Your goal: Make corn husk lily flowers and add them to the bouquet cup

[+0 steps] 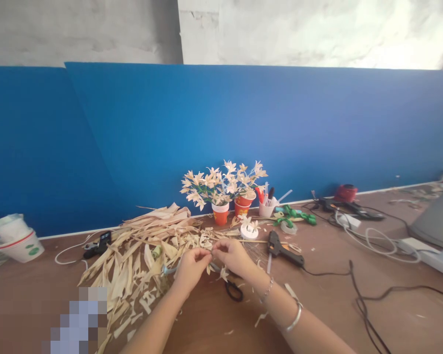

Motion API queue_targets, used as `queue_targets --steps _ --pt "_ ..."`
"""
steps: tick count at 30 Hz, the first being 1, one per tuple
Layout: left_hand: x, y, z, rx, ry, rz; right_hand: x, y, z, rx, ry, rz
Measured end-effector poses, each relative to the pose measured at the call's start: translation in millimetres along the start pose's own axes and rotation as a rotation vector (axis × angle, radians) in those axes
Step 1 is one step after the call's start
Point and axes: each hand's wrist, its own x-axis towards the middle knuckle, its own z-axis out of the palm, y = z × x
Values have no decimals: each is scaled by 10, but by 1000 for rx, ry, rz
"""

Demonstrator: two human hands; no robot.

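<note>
My left hand (192,269) and my right hand (233,255) meet fingertip to fingertip above the table. Both are closed in a pinch, and whatever is between the fingers is too small or hidden to make out. Just under my right hand shows a pale husk flower (224,273); I cannot tell if it is held. Dried corn husks (133,255) lie in a heap beside and behind my left hand. Black scissor handles (234,291) rest on the table below my right hand. A white round holder (249,232) with small pale flowers stands behind the hands.
Finished-looking husk flowers (214,179) stand in red paper cups (220,215) by the blue partition (243,118). To the right lie a black glue gun (284,250), green tape strips (299,215), cables (358,295) and a power strip (419,248). A paper bowl (24,248) stands far left.
</note>
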Motion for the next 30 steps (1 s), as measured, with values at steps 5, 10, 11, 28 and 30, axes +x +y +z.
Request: queue_targets --steps 5,10,11,28,30 --pt "-8 35 -10 6 7 -12 -1 12 29 5 33 -23" --pt "-19 54 -15 -38 -22 18 33 78 35 102 13 9" --pt "-16 49 -13 -40 -18 25 38 89 28 115 10 12" --pt "-82 30 111 -134 -48 -67 -172 -66 -924 -727 -137 381" --pt "-97 40 136 -159 -74 -73 -265 -6 -1140 -854 -3 463"
